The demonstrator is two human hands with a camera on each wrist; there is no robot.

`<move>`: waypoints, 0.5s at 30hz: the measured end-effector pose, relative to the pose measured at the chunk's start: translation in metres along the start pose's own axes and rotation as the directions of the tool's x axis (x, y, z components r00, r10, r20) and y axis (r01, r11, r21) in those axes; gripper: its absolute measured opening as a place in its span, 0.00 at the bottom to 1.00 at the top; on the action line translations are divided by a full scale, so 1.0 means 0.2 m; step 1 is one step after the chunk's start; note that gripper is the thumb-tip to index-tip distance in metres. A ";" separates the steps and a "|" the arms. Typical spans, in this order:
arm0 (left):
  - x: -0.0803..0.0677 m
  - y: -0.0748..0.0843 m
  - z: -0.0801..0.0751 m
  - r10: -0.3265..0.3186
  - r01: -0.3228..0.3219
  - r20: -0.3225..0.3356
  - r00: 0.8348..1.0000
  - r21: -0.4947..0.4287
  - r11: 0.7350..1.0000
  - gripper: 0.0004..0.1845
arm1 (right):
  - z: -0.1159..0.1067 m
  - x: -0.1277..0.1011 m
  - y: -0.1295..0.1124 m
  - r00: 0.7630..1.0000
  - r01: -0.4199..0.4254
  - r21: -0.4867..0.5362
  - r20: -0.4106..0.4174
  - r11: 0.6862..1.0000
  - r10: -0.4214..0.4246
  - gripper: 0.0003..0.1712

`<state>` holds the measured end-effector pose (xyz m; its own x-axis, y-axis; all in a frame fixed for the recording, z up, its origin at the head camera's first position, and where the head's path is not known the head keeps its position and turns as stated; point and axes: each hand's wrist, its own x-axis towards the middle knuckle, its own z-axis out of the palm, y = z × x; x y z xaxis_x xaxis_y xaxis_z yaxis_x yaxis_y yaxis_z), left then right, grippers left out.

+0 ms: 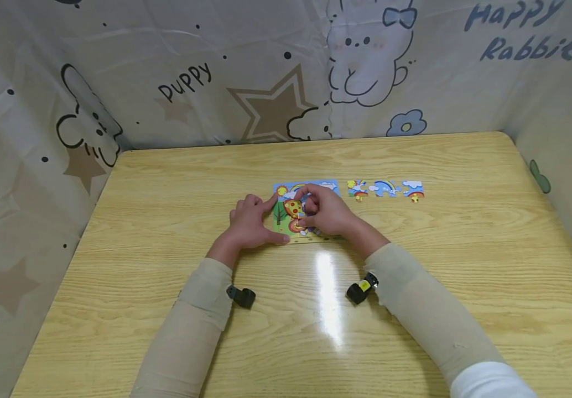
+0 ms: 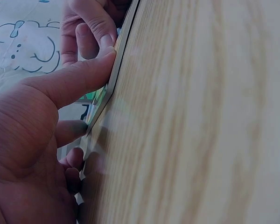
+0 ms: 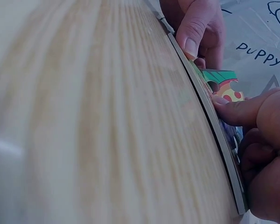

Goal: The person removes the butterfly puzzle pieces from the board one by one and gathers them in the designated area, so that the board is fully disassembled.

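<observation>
Puzzle board [image 1: 306, 213] steadied mid-counter by flat left hand [image 1: 251, 224]; right hand [image 1: 327, 210] fingers clamped on a piece, seating it; next, pressing flush; loose pieces [image 1: 385, 189] toward far right edge.

The head view looks forward and down over the whole table [image 1: 415, 309]. Both wrist views skim its surface from close in, facing each other across the puzzle [image 1: 306, 213], which all three share.

2 hands close together, left hand [image 1: 250, 223] flat with thumb extended, right hand [image 1: 327, 210] fingers curled, forearms angled inward
</observation>
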<state>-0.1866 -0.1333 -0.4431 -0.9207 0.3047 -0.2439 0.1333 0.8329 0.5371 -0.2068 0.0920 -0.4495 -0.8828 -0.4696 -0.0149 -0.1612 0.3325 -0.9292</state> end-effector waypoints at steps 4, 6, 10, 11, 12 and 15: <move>0.00 0.00 0.00 -0.003 0.003 -0.003 1.000 0.000 1.000 0.60 | 0.00 0.01 0.02 1.000 -0.018 0.019 -0.006 1.000 0.018 0.23; 0.00 0.00 0.00 -0.005 0.005 -0.003 1.000 0.000 1.000 0.60 | 0.00 0.01 0.03 1.000 -0.027 0.018 -0.009 0.999 0.027 0.23; 0.00 0.00 0.00 -0.006 0.006 -0.006 1.000 -0.001 1.000 0.60 | 0.00 0.02 0.02 0.999 -0.042 -0.005 -0.007 0.999 0.042 0.24; 0.00 0.00 0.00 -0.006 0.006 -0.006 1.000 0.000 1.000 0.60 | 0.00 0.02 0.02 0.999 -0.049 -0.011 -0.006 0.999 0.049 0.24; 0.00 0.00 0.00 -0.006 0.006 -0.006 1.000 0.002 1.000 0.60 | 0.00 0.02 0.02 0.998 -0.055 -0.020 -0.006 0.998 0.055 0.24; 0.00 0.00 0.00 -0.001 0.001 -0.006 1.000 0.005 1.000 0.60 | 0.00 0.02 0.02 0.998 -0.067 -0.041 -0.008 0.997 0.067 0.24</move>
<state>-0.1864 -0.1340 -0.4434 -0.9230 0.3011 -0.2397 0.1342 0.8355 0.5329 -0.2112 0.0921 -0.4533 -0.8949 -0.4400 -0.0744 -0.1193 0.3965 -0.9102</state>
